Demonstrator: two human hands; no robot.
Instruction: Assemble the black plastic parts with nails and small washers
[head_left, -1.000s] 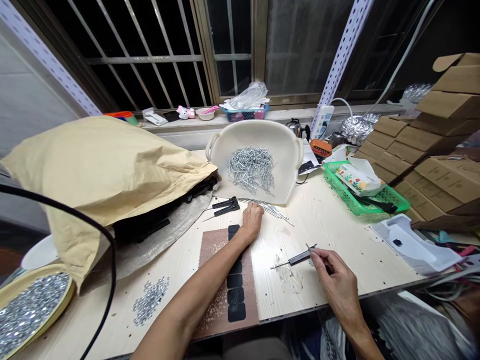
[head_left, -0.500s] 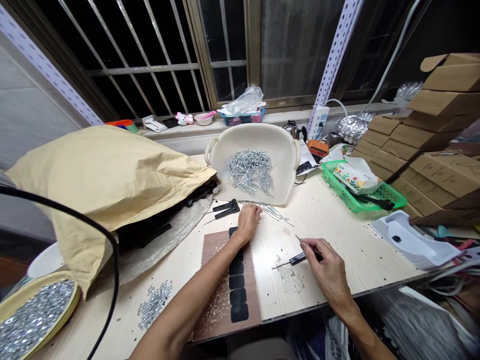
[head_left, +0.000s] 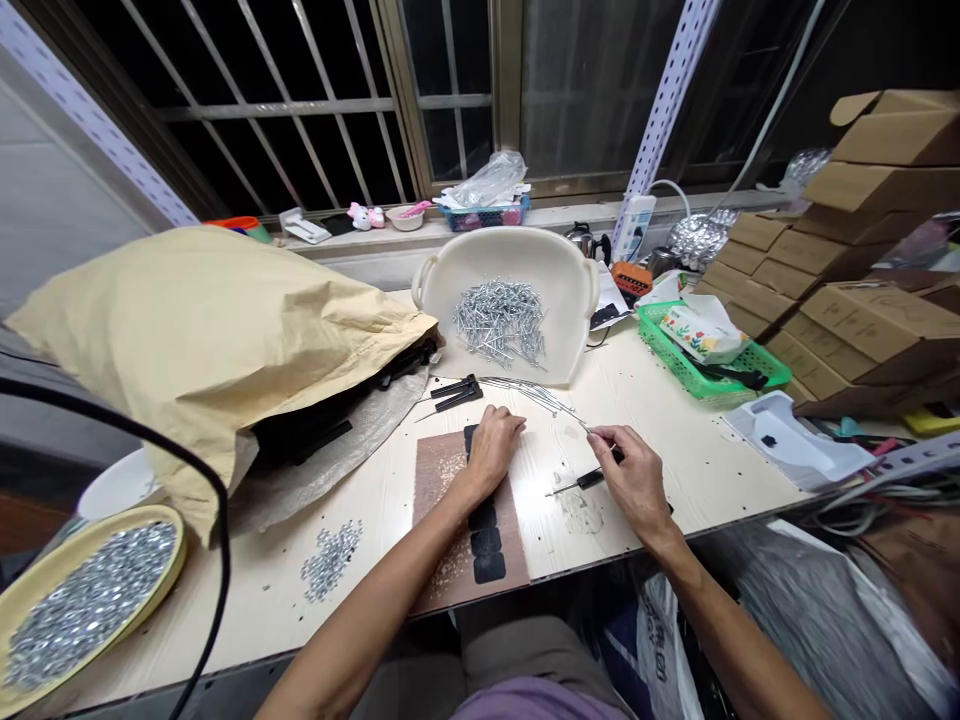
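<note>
My left hand (head_left: 495, 447) rests over the top part of a brown board (head_left: 433, 465), its fingers curled together at the tips. Whatever those fingertips may hold is hidden. Beneath that hand and forearm runs a row of black square pads (head_left: 489, 567). My right hand (head_left: 636, 487) pinches a thin metal rod (head_left: 580, 420) that points up and left toward a loose bunch of thin metal rods (head_left: 536, 394). Under the right hand lies a black-handled piece with a metal shaft (head_left: 589, 479). Two black pieces with thin pins (head_left: 456, 393) lie beyond my left hand.
A white basin (head_left: 570, 290) holds many metal pins. At left are a big paper sack (head_left: 210, 320), a yellow bowl (head_left: 169, 570) of small shiny metal parts and a small pile (head_left: 331, 560) of them. A green basket (head_left: 705, 385) and cardboard boxes (head_left: 862, 330) stand at right.
My right hand has moved up and left, and its fingertips are nearer the bunch of rods. My left hand stays over the board. The whole view has shifted slightly.
</note>
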